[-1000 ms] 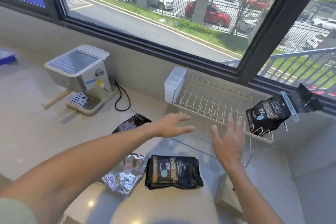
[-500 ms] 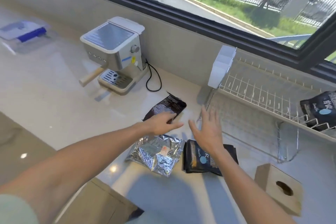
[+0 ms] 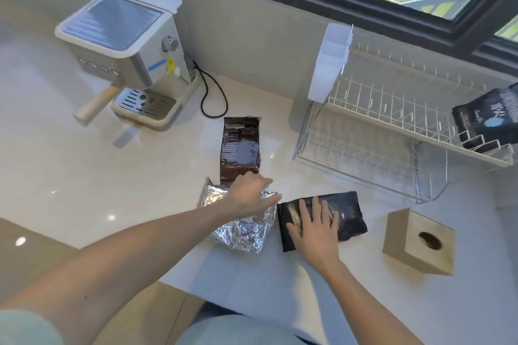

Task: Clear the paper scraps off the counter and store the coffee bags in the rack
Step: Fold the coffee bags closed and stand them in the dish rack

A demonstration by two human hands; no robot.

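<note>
The pale worktop [image 3: 70, 176] carries a wire rack [image 3: 386, 120] by the window, one black coffee bag [image 3: 487, 117] standing at its right end. An espresso machine [image 3: 131, 47] sits at the left. The left hand [image 3: 251, 194] rests on a silver foil bag [image 3: 241, 230], fingers loosely bent. The right hand [image 3: 314, 230] lies flat on a black bag [image 3: 347, 210], fingers straight. A brown bag [image 3: 241, 145] lies just behind

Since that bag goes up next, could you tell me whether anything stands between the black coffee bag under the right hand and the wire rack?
Nothing visible does. The right hand lies flat on the black coffee bag, and only bare counter separates it from the wire rack, whose left slots are free.
</note>
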